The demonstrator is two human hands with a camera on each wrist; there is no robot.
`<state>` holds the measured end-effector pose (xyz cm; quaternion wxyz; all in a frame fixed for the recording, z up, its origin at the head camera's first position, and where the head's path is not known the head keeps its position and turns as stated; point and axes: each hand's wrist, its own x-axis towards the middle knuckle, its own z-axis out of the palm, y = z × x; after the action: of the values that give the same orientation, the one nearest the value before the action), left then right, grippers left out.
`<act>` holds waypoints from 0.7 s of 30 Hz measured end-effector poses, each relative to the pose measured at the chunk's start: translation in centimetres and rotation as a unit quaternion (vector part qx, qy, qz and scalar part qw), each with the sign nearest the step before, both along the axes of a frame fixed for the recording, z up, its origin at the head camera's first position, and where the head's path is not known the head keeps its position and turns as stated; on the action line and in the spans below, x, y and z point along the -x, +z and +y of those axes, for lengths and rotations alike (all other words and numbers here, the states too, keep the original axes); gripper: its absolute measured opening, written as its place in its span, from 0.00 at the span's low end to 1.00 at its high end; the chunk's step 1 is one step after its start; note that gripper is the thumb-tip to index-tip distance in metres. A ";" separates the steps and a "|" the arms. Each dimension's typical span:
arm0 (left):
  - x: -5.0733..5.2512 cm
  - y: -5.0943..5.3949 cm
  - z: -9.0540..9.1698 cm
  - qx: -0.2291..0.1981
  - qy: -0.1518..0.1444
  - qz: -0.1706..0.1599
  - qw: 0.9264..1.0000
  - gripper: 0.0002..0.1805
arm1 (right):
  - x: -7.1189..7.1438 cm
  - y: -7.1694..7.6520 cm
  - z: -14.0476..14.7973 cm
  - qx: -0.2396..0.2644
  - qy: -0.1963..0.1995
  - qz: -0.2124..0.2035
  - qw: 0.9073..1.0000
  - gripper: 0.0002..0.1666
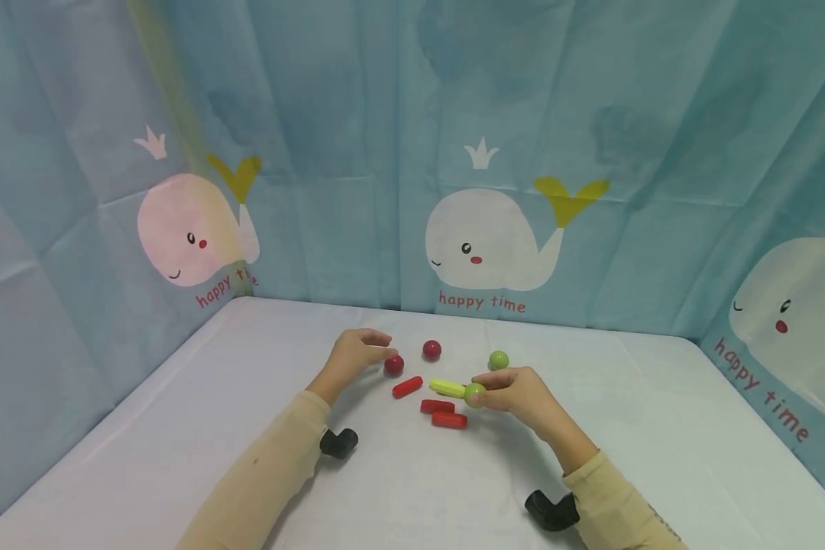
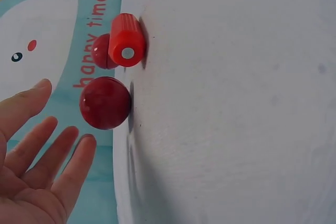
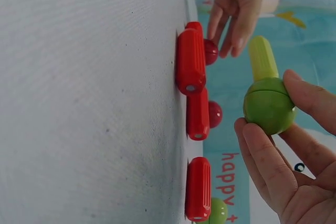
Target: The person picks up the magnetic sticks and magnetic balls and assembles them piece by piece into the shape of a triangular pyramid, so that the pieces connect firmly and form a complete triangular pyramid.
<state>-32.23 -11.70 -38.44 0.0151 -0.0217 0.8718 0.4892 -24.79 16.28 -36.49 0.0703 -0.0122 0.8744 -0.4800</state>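
Right hand (image 1: pixel 521 393) pinches a smooth green ball (image 3: pixel 269 109), yellow stick (image 3: pixel 262 59) against it, above the table (image 1: pixel 412 489); slickness could cause slipping. Left hand (image 1: pixel 354 354), fingers apart beside 1 red ball (image 2: pixel 105 103), could nudge it rolling.

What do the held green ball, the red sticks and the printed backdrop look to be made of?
Held green ball: glossy, hard-looking, with a seam line; perhaps plastic, though lacquered wood is possible.
Red sticks: shiny, ridged, probably moulded plastic; their greyish end discs may be metal.
Printed backdrop: apparently thin matte fabric, given its creases and soft folds.
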 end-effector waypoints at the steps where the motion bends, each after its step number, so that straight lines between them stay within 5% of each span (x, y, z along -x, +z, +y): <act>1: 0.0 -0.1 0.0 0.000 0.001 -0.004 1.000 0.22 | 0.0 0.0 0.0 0.000 -0.001 0.000 1.000 0.22; 10: 0.5 -0.8 0.5 -0.040 0.010 -0.064 0.997 0.23 | 0.0 0.0 -0.1 0.002 -0.001 -0.001 1.000 0.22; 21: 0.6 -0.9 0.5 -0.017 0.005 -0.074 0.997 0.13 | -0.1 0.0 0.0 0.002 -0.001 -0.001 1.000 0.22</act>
<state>-32.85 -11.16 -39.32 0.0780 -0.0619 0.8600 0.5006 -24.66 16.25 -36.48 0.0707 -0.0114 0.8733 -0.4818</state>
